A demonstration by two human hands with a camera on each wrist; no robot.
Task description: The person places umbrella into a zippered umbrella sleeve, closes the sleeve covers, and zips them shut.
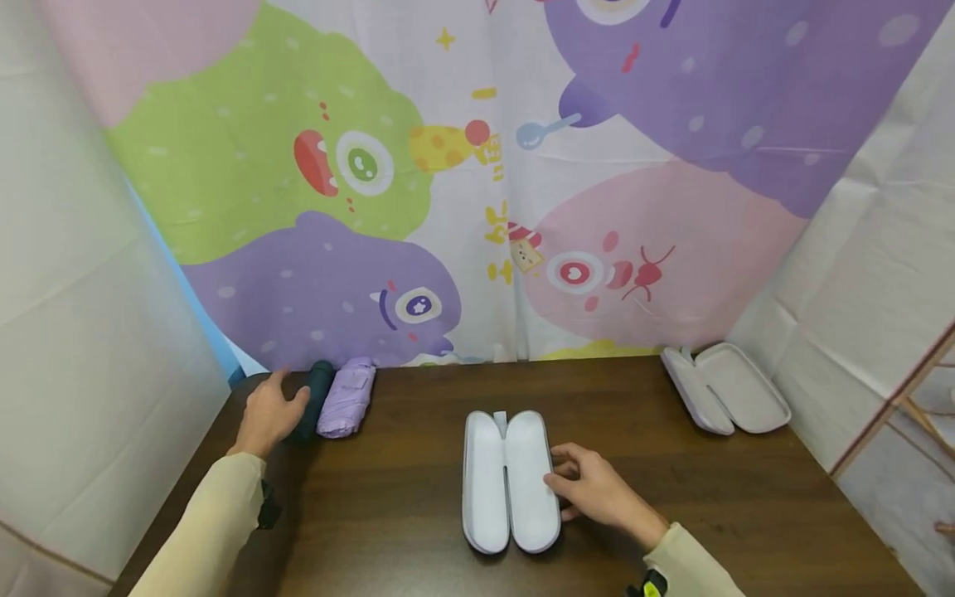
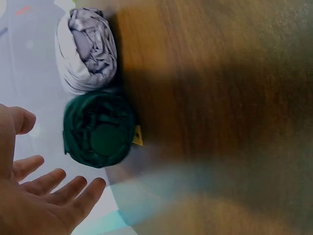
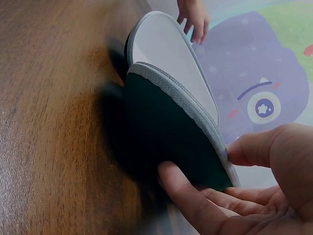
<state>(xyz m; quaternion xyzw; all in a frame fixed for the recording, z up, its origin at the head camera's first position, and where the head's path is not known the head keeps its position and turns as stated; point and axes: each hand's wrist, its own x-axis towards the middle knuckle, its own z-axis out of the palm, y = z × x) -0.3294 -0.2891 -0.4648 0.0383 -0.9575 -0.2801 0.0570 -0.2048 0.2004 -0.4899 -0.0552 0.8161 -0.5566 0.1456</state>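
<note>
A dark green rolled-up folding umbrella lies at the back left of the table, side by side with a lilac one. My left hand hovers just left of the green umbrella, fingers spread and holding nothing. In the left wrist view, the round end of the green umbrella faces the hand's spread fingers. An unzipped long case lies spread at the middle, pale inside and dark green outside. With thumb on its rim and fingers against the outer wall, my right hand grips the case's right half.
A second unzipped case, pale inside with a lilac shell, lies at the back right corner. Behind the brown wooden table hangs a printed cartoon curtain; white sheets close off both sides.
</note>
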